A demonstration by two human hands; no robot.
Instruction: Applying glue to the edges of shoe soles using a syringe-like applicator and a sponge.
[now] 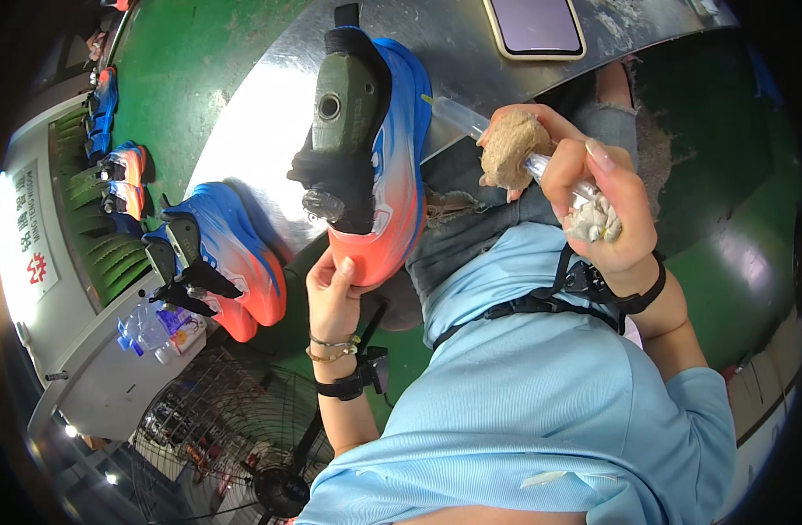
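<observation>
Conveyor rack [86,219]: carrying more blue-and-orange shoes at the far left, each on its last.
Second shoe [221,254]: lying on the green table [199,61], beside the one in hand, nobody touching it.
Left hand [331,293]: gripping the orange end of the lasted shoe [374,149], fingers closed on it, propping it sole-side toward the steel plate [269,131].
Right hand [606,206]: clamping a clear syringe-like applicator [458,112] together with a beige sponge [513,147] and a grey rag, its tip touching the blue sidewall.
Progress: judging by this, the work on this shoe's edge is under way; the neighbouring shoe and those on the rack look to be waiting.
Phone [534,26]: lying face-up at the top edge.
</observation>
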